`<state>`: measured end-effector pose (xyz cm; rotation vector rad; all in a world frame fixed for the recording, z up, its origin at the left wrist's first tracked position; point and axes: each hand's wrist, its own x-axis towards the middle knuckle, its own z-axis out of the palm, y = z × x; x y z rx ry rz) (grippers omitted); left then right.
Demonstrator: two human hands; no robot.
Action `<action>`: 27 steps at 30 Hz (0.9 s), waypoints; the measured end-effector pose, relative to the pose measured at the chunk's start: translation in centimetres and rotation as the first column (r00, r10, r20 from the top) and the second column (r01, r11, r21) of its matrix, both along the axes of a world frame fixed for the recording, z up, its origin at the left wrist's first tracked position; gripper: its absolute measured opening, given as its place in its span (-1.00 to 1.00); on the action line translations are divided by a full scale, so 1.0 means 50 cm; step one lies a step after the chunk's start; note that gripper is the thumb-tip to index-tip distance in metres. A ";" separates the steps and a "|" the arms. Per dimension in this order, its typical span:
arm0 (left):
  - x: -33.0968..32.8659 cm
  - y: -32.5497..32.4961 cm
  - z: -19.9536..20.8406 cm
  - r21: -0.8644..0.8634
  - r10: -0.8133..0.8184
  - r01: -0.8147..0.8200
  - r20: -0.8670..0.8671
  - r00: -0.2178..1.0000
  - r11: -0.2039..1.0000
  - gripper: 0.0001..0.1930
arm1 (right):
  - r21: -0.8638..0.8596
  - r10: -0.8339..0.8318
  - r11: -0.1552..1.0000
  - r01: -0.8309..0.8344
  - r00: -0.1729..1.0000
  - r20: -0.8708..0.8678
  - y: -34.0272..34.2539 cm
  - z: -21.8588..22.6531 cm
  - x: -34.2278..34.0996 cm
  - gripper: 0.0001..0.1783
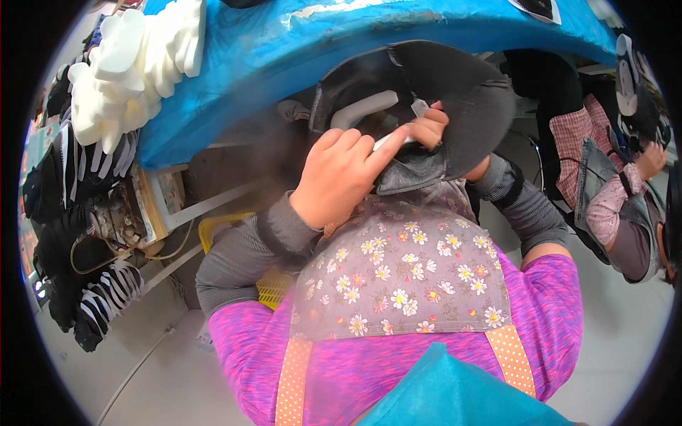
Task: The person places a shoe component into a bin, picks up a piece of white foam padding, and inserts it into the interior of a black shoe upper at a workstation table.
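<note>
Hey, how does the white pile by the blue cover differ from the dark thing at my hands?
The white pile is pale; the dark fabric item is blackish grey. The white pile has many pieces stacked together, while the dark fabric item curves around an opening. The white pile is apart from your left hand; the dark fabric item is beside it. Both show rounded edges.

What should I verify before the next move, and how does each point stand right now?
1. Left hand at the dark piece's opening: ok.
2. Right hand grip fully visible: not ok; the dark piece hides part of the hand.
3. Curved white piece visible inside the dark piece: ok.
4. Dark piece clear of the blue cover: cannot tell; they overlap in this view.
5. Co-worker's hand apart from the work: ok, off to the right.
</note>
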<state>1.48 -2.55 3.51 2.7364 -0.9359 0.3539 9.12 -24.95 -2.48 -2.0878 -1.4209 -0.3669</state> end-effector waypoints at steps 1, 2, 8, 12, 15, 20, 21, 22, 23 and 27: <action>0.001 -0.002 -0.006 0.027 0.028 -0.028 0.004 1.000 0.999 -0.57 | -0.009 -0.009 1.000 0.008 0.998 -0.070 0.003 -0.005 -0.002 -0.74; 0.002 -0.002 -0.018 0.026 0.026 -0.026 0.002 1.000 0.999 -0.57 | -0.019 -0.018 1.000 0.016 0.990 -0.139 0.007 -0.007 -0.003 -0.76; 0.010 0.004 -0.065 -0.073 0.061 -0.061 -0.002 0.998 0.995 -0.55 | -0.094 -0.072 0.994 0.050 0.966 -0.250 0.003 -0.049 0.001 -0.68; 0.010 -0.003 -0.072 -0.098 0.072 -0.069 0.027 0.997 0.993 -0.58 | 0.019 -0.121 0.992 0.125 0.981 -0.154 0.003 -0.043 -0.016 -0.58; 0.024 -0.012 -0.067 -0.231 0.144 -0.128 0.052 0.988 0.964 -0.53 | 0.077 -0.167 0.979 0.187 0.962 -0.215 0.015 -0.033 -0.012 -0.49; 0.038 -0.012 -0.085 -0.323 0.117 -0.143 -0.100 0.988 0.936 -0.53 | -0.023 -0.170 0.985 0.172 0.929 -0.330 -0.003 -0.056 -0.004 -0.51; 0.041 -0.011 -0.091 -0.344 0.128 -0.169 -0.141 0.982 0.923 -0.56 | -0.023 -0.192 0.981 0.193 0.939 -0.285 0.002 -0.043 -0.007 -0.56; 0.046 -0.010 -0.099 -0.364 0.137 -0.196 -0.182 0.974 0.910 -0.59 | -0.023 -0.193 0.981 0.195 0.938 -0.288 0.005 -0.047 -0.005 -0.56; 0.055 -0.009 -0.113 -0.381 0.149 -0.196 -0.149 0.978 0.904 -0.66 | -0.011 -0.191 0.981 0.194 0.955 -0.225 0.007 -0.052 0.000 -0.59; 0.073 -0.031 -0.129 -0.379 0.364 -0.453 -0.284 0.887 0.807 -0.80 | -0.020 -0.236 0.971 0.238 0.946 -0.221 0.025 -0.052 0.020 -0.85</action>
